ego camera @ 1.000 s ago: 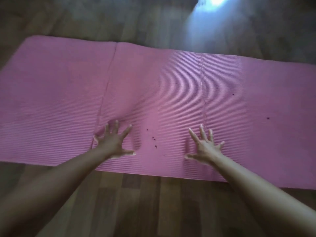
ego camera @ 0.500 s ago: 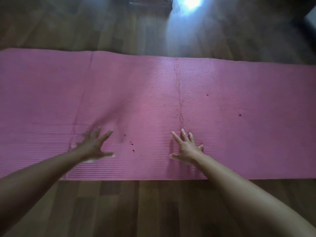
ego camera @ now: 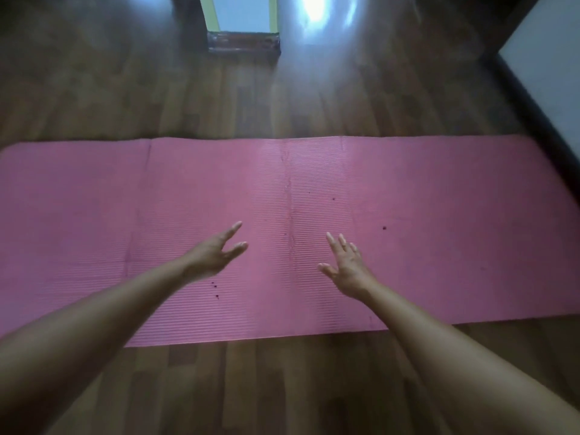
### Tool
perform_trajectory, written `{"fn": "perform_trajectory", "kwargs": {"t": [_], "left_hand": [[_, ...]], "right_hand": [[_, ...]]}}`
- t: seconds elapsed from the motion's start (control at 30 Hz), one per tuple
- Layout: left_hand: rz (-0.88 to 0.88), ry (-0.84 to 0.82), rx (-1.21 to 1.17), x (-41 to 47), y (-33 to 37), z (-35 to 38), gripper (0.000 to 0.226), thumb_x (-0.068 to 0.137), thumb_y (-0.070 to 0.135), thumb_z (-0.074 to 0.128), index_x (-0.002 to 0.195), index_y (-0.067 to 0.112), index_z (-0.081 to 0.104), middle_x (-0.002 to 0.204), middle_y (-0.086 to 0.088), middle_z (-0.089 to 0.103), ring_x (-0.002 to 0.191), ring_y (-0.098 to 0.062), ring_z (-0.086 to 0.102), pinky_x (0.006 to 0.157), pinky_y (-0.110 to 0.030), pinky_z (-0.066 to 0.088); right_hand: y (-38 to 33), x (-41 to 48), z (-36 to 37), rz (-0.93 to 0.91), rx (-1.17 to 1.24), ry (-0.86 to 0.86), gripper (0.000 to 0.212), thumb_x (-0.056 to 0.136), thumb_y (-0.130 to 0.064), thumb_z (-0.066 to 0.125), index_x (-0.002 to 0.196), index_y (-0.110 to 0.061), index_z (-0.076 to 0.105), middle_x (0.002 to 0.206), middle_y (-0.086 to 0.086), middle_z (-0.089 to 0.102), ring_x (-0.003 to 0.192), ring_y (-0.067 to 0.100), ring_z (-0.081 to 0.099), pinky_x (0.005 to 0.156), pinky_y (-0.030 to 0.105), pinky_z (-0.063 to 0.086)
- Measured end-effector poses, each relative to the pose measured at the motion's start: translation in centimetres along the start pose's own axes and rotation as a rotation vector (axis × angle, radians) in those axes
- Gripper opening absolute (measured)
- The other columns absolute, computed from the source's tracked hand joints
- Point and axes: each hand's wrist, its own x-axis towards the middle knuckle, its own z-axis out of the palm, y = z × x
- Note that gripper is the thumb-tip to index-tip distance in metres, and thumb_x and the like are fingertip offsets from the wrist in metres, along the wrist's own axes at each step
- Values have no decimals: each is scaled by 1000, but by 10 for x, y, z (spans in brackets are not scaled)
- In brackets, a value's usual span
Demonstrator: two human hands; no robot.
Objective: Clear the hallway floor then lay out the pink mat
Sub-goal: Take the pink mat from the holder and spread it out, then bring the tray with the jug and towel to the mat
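Both hands have lifted and slid forward on the mat since a moment ago, and more of the room now shows past it. The left hand (ego camera: 213, 255) has its fingers (ego camera: 233, 229) spread loose and open, holding nothing. The right hand (ego camera: 346, 268) is open too, its fingers (ego camera: 337, 243) stretched out flat, holding nothing. You cannot tell if either hand touches the mat or floats just above it. Both bare arms reach out from the near side.

The pink mat (ego camera: 439, 230) lies flat, rolled all the way out on the floor (ego camera: 282, 387). It is a long shape with thin ridges, a few fold lines across it, and small dark spots (ego camera: 216, 290). The floor is dark, shiny wood planks. A bright patch of light (ego camera: 314, 14) shines on it at the far side. A doorway (ego camera: 243, 14) with a brown step (ego camera: 243, 43) sits beyond. A pale wall (ego camera: 552, 73) stands at the right.
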Motion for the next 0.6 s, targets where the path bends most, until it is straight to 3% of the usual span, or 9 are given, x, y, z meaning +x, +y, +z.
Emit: {"fn": "perform_trajectory", "kwargs": {"t": [0.17,0.37,0.6], "left_hand": [[-65,33,-323,-59,67,-34,61,91,51,46,145,41,21,152,-3,32,139,-19,30,113,-36,25],[-88,74,-432,-148,164,-106,56,94,46,44,146,32,27,150,-3,36,136,-19,36,110,-35,29],[-65,201,-466,-257,271,-210,48,96,40,45,140,21,42,145,-1,44,133,-15,40,106,-26,29]], "right_hand": [[-23,-63,-71,28,109,35,67,97,-37,44,150,-31,5,160,3,1,147,27,3,118,44,10],[-80,-145,-187,12,257,79,57,99,-32,43,149,-26,17,158,6,15,145,21,18,115,34,17],[-160,-244,-331,9,409,112,52,99,-29,42,148,-18,26,150,14,34,135,28,38,112,43,31]]}}
